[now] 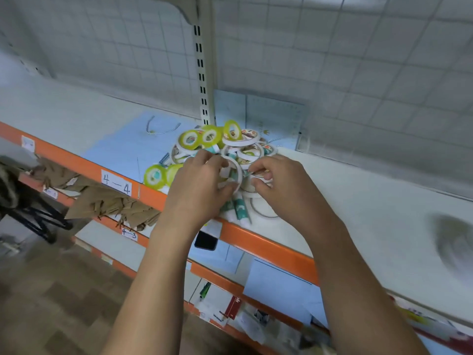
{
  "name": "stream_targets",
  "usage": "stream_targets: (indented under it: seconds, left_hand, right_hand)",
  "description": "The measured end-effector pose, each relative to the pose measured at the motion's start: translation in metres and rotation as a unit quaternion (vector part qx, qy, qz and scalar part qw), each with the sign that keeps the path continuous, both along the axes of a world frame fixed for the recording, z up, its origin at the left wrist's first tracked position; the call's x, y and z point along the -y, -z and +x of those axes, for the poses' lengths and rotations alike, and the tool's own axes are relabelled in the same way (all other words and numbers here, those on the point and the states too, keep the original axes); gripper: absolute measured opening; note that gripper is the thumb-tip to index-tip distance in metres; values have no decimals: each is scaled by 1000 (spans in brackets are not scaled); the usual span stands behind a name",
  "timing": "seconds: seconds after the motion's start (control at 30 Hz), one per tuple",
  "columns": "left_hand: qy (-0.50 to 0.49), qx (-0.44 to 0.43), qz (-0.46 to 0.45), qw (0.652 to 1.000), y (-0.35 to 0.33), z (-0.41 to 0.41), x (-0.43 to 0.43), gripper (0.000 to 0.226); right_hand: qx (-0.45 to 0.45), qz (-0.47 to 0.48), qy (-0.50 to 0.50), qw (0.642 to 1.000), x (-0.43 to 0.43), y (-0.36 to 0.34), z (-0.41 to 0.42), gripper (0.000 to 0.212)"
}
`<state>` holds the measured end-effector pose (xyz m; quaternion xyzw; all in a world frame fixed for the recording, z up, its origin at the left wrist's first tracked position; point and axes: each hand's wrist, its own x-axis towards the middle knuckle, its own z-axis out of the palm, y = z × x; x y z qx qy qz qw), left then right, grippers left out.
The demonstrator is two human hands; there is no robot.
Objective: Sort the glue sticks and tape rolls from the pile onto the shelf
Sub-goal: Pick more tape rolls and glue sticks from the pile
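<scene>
Step (judged): separating tape rolls from glue sticks at the front of the pile.
Left grip: your left hand (199, 185) is curled round a thin white tape ring (239, 172), with the fingers over its top and the thumb below.
Right grip: your right hand (279, 183) pinches the rim of a second roll (262, 176), just at 3 o'clock of the ring.
Pile (240, 147): it sits on the shelf (358, 201) at 12 o'clock of your hands. White rolls overlap in it, and yellow-green rolls (153, 176) lie at 9 and 11 o'clock.
Glue sticks (240, 207): teal-and-white tubes at 6 o'clock of the ring, close to the orange front lip. One shows inside the ring, and you cannot tell whether it passes through or lies under.
Method: raise the ring straight up and check that it clears that tube. Do not drag it sideways.
Risk (judged): a nudged tube could roll off the lip.
Drop zones: bare shelf at 3 o'clock, or the blue sheet (122, 147) at 10 o'clock. Give each kind its own side.
</scene>
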<state>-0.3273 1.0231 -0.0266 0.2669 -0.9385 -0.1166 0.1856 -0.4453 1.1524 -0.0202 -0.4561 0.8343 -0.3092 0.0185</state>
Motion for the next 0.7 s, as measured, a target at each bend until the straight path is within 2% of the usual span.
stream_targets:
  seconds: [0.1, 0.17, 0.47, 0.7]
  left_hand:
    - [7, 12, 11, 1000, 9, -1, 15, 70]
    - [18, 12, 17, 1000, 15, -4, 21, 78]
    - [45, 30, 26, 998, 26, -16, 35, 86]
    - [44, -14, 31, 998, 16, -20, 47, 81]
  right_hand:
    - [-2, 5, 2, 1000, 14, 0, 1, 24]
    - [-11, 8, 4, 1000, 20, 1, -1, 24]
    - [-47, 15, 29, 998, 53, 0, -23, 21]
    - [-61, 14, 49, 997, 81, -2, -47, 27]
